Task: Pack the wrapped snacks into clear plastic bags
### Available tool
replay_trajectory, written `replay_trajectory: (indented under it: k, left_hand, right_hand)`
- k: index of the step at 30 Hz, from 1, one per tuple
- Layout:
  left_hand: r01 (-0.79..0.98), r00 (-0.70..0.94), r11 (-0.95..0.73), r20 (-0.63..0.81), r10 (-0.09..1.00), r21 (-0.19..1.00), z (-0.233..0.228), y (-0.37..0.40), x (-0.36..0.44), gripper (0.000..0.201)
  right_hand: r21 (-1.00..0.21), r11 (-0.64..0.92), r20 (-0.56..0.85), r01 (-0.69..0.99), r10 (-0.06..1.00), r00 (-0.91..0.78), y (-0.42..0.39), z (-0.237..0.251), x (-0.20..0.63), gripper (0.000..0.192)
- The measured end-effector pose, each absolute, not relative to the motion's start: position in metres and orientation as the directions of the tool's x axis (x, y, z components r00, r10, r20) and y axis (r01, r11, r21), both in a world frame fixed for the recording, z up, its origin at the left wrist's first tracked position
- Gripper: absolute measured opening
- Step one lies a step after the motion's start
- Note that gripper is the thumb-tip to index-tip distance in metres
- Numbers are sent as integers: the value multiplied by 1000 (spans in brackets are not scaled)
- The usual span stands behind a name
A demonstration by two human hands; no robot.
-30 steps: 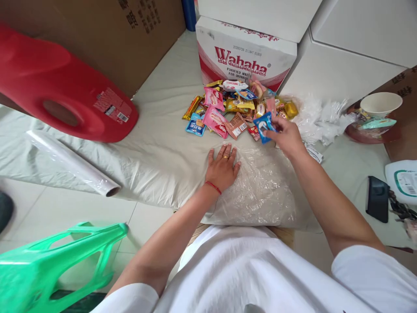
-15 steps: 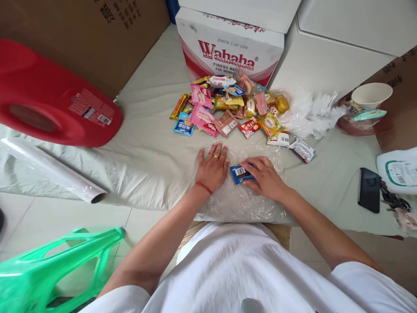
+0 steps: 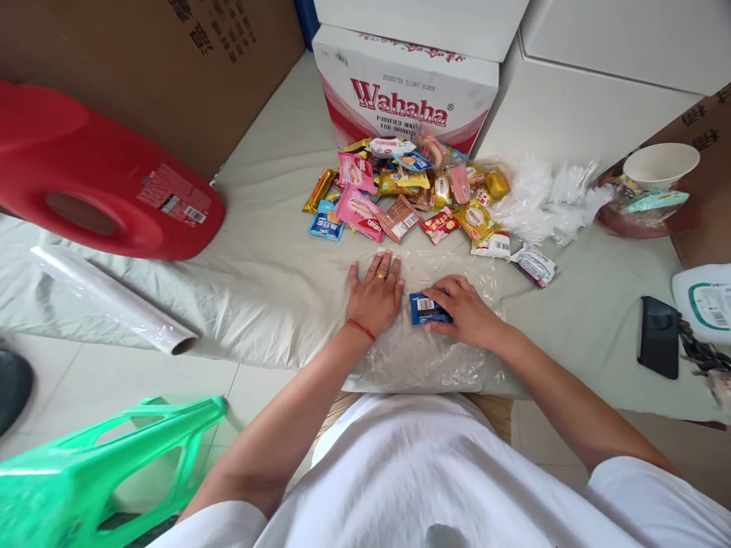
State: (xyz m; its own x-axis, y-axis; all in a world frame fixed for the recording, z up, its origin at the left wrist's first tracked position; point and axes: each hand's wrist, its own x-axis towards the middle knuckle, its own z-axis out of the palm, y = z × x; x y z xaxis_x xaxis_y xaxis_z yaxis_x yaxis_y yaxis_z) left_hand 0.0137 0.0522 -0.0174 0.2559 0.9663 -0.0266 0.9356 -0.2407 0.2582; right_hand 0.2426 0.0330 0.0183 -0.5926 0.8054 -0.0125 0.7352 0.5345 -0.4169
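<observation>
My left hand (image 3: 375,291) lies flat with its fingers stretched out, pressing on the left side of a clear plastic sheet (image 3: 434,361). Over the middle of that sheet, my right hand (image 3: 465,308) grips a small blue snack packet (image 3: 426,307) between thumb and fingers. The packet's left part with a white barcode label shows; its right part is hidden under my fingers. Beyond both hands is a heap of wrapped snacks, among them a pink packet (image 3: 359,211), a brown packet (image 3: 400,218) and a red packet (image 3: 439,224). A silver-white packet (image 3: 534,265) lies to the right.
A Wahaba-style white carton (image 3: 405,91) stands behind the heap. At left are a large red jug (image 3: 108,183) and a roll of plastic film (image 3: 114,301). Thin plastic bags (image 3: 548,202), a paper cup (image 3: 661,166) and a black phone (image 3: 659,337) are at right. A green stool (image 3: 114,464) stands below.
The blue packet in my right hand has turned slightly and now lies more level. My left hand stays flat on the sheet. The whole view has shifted a little.
</observation>
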Motion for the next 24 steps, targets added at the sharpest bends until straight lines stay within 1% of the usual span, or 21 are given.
replay_trajectory:
  k: [2,3,6,8,10,12,13,15,17,19,20,22,24]
  left_hand:
    - [935,258,-245,-18,966,258,-18,52,13,61]
    - [935,259,-247,-16,966,257,-19,52,13,61]
    - [936,260,-247,-20,965,250,-20,53,13,61]
    - [937,260,-248,-19,965,246,-20,53,13,62]
    - [937,260,-249,-11,966,246,-20,53,13,62]
    - [937,255,-246,-5,967,249,-20,53,13,61]
    - [937,254,-245,-4,967,251,-20,52,13,61]
    - [936,253,-243,-6,968,253,-19,52,13,61]
    - [935,254,-244,-6,967,257,-18,51,13,61]
    - [932,257,-249,1,966,264,-18,51,13,61]
    - [930,259,-251,5,966,268,-17,51,13,61]
    - [928,261,-253,8,965,274,-17,52,13,61]
    - [928,262,-253,5,965,274,-17,52,13,60]
  right_hand:
    - [-417,528,-7,739,812,-584,59,29,245,51]
    - [-384,516,4,766,830,-557,76,34,246,47]
    - [-165,504,11,848,861,-509,134,41,247,46]
    - [-76,527,-50,846,846,-532,171,38,245,53]
    - [-44,553,-139,832,821,-553,199,32,240,56]
    - [-7,578,-201,816,798,-568,215,29,237,53]
    - [16,591,-209,807,791,-575,218,30,237,51]
    - [36,601,-178,799,790,-586,216,38,240,49]
    - [-4,584,-92,812,808,-582,204,52,247,49]
    - [-85,566,-1,820,823,-568,184,68,257,45]
    - [-133,572,22,809,818,-575,172,74,261,43]
    - [-252,616,1,746,771,-636,146,83,266,39]
    - [-375,655,-84,656,681,-728,119,83,265,37]
